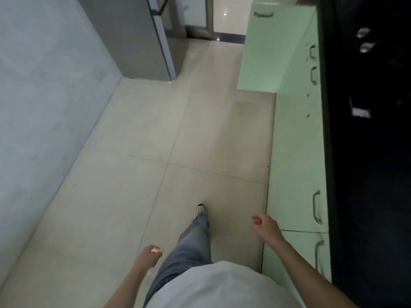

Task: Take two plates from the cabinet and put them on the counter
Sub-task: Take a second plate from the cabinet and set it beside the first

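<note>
A run of pale green cabinets (295, 152) lines the right side under a black counter (367, 174). One green cabinet door (271, 52) stands swung open into the aisle further ahead; what is inside it is hidden. No plates show. My left hand (149, 255) hangs low at the bottom centre, fingers loosely curled, holding nothing. My right hand (265, 225) is beside the nearest cabinet front, fingers loosely curled and empty.
Beige floor tiles (155, 152) run ahead between a grey wall (44, 96) on the left and the cabinets. A grey fridge (142, 41) stands ahead on the left. My leg and shoe (200, 211) step forward. A doorway lies beyond.
</note>
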